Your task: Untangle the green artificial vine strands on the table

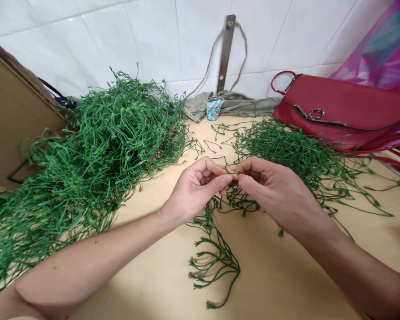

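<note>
My left hand and my right hand meet at the middle of the table, fingertips almost touching. Both pinch a thin green artificial stem, of which only a short piece shows between the fingers. Under the hands lies a branched green plastic sprig, its tips fanned toward the left. More loose stems lie just behind it, partly covered by my hands. To the right is a heap of dark green stems. A far larger pile of green sprigs rises on the left, beyond my left forearm.
A clear cup with blue and white contents stands at the back beside a grey cloth. At the back right sits a red handbag before a purple bag. A cardboard box borders the left; white tiles form the wall.
</note>
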